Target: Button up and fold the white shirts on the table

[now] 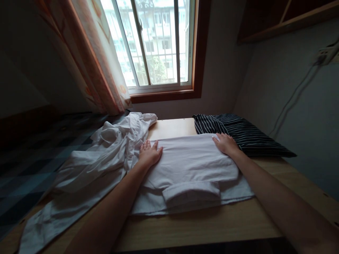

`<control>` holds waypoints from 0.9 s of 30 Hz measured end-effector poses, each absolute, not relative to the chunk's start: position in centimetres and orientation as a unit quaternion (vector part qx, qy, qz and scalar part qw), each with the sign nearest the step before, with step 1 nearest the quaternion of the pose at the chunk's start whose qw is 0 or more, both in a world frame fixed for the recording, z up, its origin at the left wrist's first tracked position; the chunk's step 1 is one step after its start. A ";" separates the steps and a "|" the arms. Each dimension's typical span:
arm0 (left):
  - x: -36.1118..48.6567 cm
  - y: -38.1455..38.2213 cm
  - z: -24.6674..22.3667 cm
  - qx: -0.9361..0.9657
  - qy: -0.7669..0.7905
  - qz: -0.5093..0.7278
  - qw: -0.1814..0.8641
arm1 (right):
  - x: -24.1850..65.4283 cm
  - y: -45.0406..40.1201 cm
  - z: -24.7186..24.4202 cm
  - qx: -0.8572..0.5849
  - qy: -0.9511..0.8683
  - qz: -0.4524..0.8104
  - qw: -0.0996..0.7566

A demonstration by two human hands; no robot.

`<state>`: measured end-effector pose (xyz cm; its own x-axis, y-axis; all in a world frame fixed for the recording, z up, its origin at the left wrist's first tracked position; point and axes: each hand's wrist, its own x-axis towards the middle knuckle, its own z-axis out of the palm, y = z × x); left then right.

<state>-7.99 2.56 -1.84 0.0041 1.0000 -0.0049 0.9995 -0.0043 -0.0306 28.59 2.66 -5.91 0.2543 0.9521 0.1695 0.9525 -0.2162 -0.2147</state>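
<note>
At far left, a dark checked fabric cover [34, 155] is seen; next to it, a loose, crumpled white cloth [100, 165] is heaped in soft ridges, one tail trailed over the pale wood-grained table [201, 229]. The left hand [150, 153] is laid flat, fingers spread, on the far left part of a smooth folded white shirt [185, 158]; the shirt is set mid-table, lightly creased, roughly rectangular, its stiff curved collar [192, 193] turned toward the near side. The far right corner is covered by the right hand [225, 144], opened palm-down, thumb parted; just beyond it, a black fabric piece with thin white stripes [238, 134] tapers to a point. Bare wood is left behind the shirt, along the near edge and at right.
</note>
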 end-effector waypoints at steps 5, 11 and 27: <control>-8.1 2.7 -2.1 -0.713 -0.701 0.006 0.019 | 27.0 1.2 -3.4 -0.718 -0.645 -0.103 0.239; -8.3 2.9 -2.6 -0.718 -0.696 -0.005 0.026 | 19.3 -3.1 -1.4 -0.571 -0.778 -0.110 0.237; -1.2 -3.9 -3.6 -0.831 -0.553 -0.049 0.036 | 14.3 -6.2 -4.8 -0.594 -0.786 0.077 0.153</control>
<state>-1.17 -3.94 -3.64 0.3839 0.9155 0.1203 0.9225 -0.3861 -0.0058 14.34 -6.15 -4.79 -0.2470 0.9575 0.1491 0.9105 0.2820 -0.3024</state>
